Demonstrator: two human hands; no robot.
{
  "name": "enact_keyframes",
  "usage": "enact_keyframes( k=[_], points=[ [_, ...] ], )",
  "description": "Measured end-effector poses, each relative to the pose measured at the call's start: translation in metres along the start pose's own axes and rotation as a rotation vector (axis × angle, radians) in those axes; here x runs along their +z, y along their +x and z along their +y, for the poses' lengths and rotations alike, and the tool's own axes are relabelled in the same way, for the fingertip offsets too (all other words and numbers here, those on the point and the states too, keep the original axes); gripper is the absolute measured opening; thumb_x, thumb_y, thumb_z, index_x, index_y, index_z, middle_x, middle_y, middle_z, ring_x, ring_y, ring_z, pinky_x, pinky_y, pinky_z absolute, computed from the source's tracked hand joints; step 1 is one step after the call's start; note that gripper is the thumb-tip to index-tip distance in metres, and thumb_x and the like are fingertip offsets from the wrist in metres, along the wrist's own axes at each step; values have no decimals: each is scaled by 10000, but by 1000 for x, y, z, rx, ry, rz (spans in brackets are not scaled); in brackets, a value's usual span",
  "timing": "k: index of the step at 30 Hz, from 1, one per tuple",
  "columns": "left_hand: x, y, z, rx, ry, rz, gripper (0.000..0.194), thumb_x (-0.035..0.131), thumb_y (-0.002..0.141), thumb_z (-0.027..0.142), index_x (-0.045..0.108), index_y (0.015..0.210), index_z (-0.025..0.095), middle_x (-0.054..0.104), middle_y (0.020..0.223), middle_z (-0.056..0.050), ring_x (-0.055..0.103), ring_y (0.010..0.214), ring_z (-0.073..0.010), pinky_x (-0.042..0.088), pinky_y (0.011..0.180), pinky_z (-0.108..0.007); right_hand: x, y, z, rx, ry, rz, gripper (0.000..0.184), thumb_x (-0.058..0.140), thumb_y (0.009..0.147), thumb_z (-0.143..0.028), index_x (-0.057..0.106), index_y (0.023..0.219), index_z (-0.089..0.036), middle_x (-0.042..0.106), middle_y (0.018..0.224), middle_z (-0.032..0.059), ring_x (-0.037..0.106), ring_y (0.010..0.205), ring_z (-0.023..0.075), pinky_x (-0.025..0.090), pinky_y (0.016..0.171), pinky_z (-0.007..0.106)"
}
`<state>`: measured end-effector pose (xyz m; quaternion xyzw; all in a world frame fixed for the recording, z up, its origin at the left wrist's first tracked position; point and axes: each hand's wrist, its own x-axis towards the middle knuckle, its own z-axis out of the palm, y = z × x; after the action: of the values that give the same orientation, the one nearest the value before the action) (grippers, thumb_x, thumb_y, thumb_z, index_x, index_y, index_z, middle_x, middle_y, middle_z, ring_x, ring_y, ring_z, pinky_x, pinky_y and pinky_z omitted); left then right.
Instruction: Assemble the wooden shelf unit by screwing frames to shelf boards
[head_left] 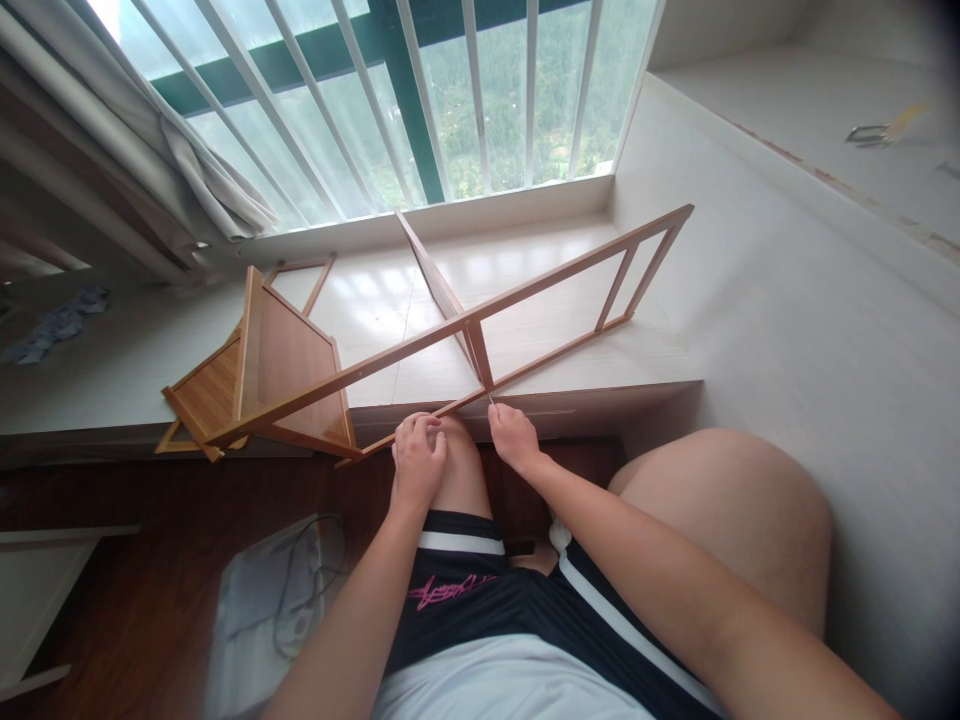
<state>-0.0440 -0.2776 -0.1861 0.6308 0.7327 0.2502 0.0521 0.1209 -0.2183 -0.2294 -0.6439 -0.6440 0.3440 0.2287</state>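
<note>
A wooden rack frame (551,288) lies on its side along the white window ledge. It has long rails, short crossbars at its right end and flat panels standing across it. My right hand (513,436) is closed around a thin metal tool (491,399); only a short shaft shows, and its tip is at the near rail beside the middle crossbar (478,355). My left hand (418,455) lies on my left knee with its fingers apart, close to the near rail and holding nothing. The middle panel (431,268) stands on edge behind the crossbar.
A brown slatted wooden piece (206,388) stands at the rack's left end. Grey curtains (142,130) hang at the left before a barred window. On the dark floor sits a clear plastic box (262,610) with a cable. A white wall (750,260) bounds the right.
</note>
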Motion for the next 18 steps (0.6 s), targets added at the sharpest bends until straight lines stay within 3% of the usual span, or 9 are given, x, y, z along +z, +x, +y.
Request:
enact_keyframes(
  k=[3, 5, 7, 12, 15, 18],
  points=[
    [0, 0, 0, 4, -4, -5, 131, 505, 822, 216, 569, 935, 238, 579, 1128, -60, 501, 1090, -250, 388, 958, -416, -4, 0, -2, -22, -61, 39, 342, 335, 935, -396, 517, 719, -203, 616, 709, 90, 577, 670, 213, 331, 628, 309],
    [0, 0, 0, 7, -5, -7, 134, 505, 822, 221, 570, 938, 238, 578, 1130, -63, 500, 1094, -252, 389, 957, -417, -4, 1, -3, -4, 67, 35, 326, 381, 917, -400, 484, 677, -205, 581, 650, 72, 556, 640, 200, 331, 624, 303],
    [0, 0, 0, 6, -4, -4, 132, 505, 821, 222, 570, 934, 238, 580, 1126, -64, 501, 1093, -253, 390, 956, -419, -2, 2, -5, 75, 392, -77, 350, 372, 912, -414, 418, 629, -212, 513, 549, 35, 508, 551, 172, 322, 568, 284],
    [1, 1, 0, 7, -5, 8, 132, 508, 815, 213, 567, 930, 237, 582, 1116, -61, 507, 1082, -249, 393, 956, -419, -2, 4, -5, 326, 1415, -547, 349, 342, 905, -408, 237, 627, -226, 345, 455, -48, 377, 423, 126, 273, 456, 247],
    [1, 1, 0, 9, -2, 11, 127, 509, 815, 216, 564, 927, 236, 583, 1116, -62, 509, 1080, -249, 395, 953, -416, -6, 3, -3, 373, 1656, -650, 353, 389, 897, -372, 210, 635, -218, 332, 468, -58, 349, 426, 112, 272, 455, 239],
    [0, 0, 1, 7, 4, 7, 130, 509, 815, 215, 565, 930, 237, 582, 1120, -60, 508, 1080, -247, 394, 954, -414, -7, 1, -4, 397, 1707, -662, 353, 390, 902, -365, 203, 641, -217, 336, 470, -57, 346, 426, 114, 257, 448, 238]
  ],
)
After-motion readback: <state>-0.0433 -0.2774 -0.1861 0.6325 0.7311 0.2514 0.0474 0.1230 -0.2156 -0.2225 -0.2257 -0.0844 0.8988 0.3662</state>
